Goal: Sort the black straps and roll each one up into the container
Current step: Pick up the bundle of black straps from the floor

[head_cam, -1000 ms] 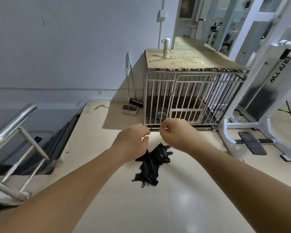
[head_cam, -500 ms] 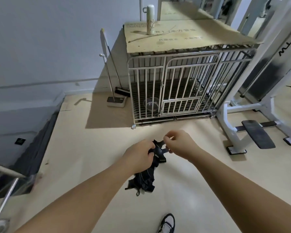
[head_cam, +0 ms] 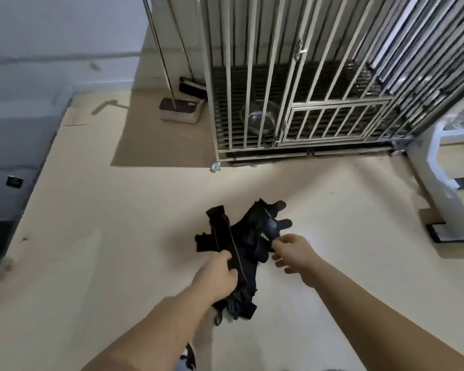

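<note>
Black straps (head_cam: 255, 245) in a tangled heap on the floor (head_cam: 118, 236), near the cage (head_cam: 338, 104). Left hand (head_cam: 217, 277) clenched round one long strap (head_cam: 227, 236). Right hand (head_cam: 295, 253) at the heap's edge, fingers loose, pinch or mere touch unclear. Risk: snagging, whole heap dragged along if pulled. No container in view.

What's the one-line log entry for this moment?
left hand: grips long strap | right hand: at strap pile, grip unclear | pile: on floor | container: not in view

The left hand (head_cam: 217, 275) covers part of the black straps (head_cam: 253, 238), and the bottom edge crops a shoe (head_cam: 190, 356).
</note>
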A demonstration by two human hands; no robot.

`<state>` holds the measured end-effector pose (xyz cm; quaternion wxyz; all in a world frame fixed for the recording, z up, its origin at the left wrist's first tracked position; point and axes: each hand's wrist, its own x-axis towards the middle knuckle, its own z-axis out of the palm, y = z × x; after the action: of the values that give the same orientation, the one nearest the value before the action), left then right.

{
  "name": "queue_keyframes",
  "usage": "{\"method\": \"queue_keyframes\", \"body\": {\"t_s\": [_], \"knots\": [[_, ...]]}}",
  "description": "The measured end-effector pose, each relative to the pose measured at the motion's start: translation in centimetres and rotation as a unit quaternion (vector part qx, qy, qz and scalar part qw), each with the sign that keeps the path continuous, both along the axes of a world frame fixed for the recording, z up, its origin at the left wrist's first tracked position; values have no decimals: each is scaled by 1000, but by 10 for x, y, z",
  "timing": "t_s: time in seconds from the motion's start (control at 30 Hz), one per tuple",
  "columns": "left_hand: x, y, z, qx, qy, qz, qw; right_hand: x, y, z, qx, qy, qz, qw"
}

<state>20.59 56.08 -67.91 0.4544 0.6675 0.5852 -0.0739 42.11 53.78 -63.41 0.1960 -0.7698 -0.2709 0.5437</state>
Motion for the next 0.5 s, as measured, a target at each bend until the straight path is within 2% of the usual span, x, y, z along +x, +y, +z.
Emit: {"method": "queue_keyframes", "body": {"t_s": [0.17,0.27,0.37,0.5], "knots": [[2,44,-201,-39,27,13,999,-9,29,-203,-27,15,-58,998],[4,77,-295,-44,66,23,997,0,45,-299,-34,4,-111,993],[0,113,-357,-6,112,-5,994,7,56,-359,-48,17,-174,983],[-13,156,-402,66,148,-54,985,5,52,-402,-107,84,-225,965]]}}
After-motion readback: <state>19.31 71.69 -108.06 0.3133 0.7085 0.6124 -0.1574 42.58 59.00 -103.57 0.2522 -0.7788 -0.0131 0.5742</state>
